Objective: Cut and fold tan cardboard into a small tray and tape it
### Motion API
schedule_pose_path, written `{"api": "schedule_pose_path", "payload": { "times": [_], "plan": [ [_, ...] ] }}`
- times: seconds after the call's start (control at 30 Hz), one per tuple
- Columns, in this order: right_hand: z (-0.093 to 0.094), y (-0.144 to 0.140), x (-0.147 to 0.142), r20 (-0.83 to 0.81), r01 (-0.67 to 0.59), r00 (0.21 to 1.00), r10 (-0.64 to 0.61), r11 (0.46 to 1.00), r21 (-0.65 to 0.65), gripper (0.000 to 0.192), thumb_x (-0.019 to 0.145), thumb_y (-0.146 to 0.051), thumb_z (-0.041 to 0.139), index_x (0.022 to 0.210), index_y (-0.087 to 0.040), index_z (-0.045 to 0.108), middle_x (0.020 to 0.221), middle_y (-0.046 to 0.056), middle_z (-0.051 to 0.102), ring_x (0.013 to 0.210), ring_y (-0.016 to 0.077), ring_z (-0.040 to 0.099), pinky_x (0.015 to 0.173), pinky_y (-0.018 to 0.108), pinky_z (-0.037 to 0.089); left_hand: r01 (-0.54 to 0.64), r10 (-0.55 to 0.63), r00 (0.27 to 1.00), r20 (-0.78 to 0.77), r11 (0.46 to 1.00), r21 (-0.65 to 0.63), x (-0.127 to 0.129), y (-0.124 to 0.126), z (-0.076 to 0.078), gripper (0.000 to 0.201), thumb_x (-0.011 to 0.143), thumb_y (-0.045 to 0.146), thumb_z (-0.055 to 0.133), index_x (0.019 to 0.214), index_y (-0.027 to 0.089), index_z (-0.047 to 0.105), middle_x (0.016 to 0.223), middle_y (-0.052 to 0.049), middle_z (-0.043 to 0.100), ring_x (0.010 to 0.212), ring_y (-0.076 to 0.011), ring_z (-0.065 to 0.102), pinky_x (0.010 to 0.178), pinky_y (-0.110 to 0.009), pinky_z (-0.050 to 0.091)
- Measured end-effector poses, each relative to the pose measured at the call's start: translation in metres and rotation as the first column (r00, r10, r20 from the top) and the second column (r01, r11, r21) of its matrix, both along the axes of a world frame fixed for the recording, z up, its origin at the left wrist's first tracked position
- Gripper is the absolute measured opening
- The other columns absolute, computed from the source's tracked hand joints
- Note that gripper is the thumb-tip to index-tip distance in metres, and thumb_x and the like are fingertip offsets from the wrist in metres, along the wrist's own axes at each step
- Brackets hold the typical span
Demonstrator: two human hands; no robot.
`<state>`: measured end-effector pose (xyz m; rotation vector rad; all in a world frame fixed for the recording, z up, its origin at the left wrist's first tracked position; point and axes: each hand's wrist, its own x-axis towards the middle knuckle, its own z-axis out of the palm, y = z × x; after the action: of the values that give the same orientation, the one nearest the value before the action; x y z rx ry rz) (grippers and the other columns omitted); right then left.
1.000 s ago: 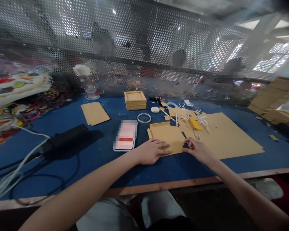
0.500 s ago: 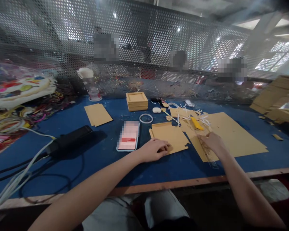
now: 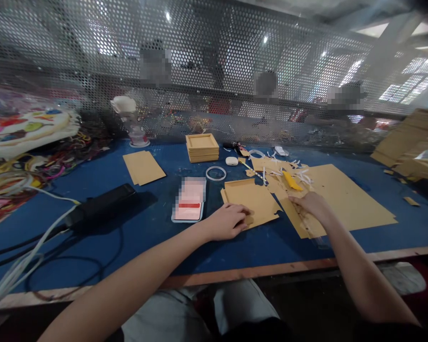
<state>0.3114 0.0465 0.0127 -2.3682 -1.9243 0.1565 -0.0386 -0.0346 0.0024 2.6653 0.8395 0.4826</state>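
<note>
Both hands (image 3: 228,221) flat — on cardboard (image 3: 251,199)

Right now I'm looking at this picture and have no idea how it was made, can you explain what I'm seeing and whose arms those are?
There is no machine: a camera worn on a person's head looks forward and down, so both bare arms belong to the wearer. The left hand presses on a small cut cardboard piece. The right hand rests on a large cardboard sheet, beside a yellow knife and paper scraps; whether it grips anything I cannot tell. On the blue table also lie a phone, a tape ring, a stack of cardboard trays and a black device with cables.
</note>
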Motion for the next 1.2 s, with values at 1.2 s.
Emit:
{"api": "schedule_pose_path", "payload": {
  "times": [1.2],
  "plan": [
    [-0.009,-0.149,-0.167,-0.818,-0.224,0.566,0.099,0.974,-0.037,0.024,0.085,-0.041,0.055,0.099,-0.023,0.046,0.047,-0.011,0.044,0.036,0.0094,0.038,0.037,0.02,0.026,-0.023,0.076,0.983,0.165,0.952,-0.304,0.003,0.014,-0.002,0.006,0.077,0.013,0.068,0.073,0.017,0.071,0.119,-0.003,0.067,0.108,-0.0161,0.062,0.091,-0.022,0.044]
  ]
}}
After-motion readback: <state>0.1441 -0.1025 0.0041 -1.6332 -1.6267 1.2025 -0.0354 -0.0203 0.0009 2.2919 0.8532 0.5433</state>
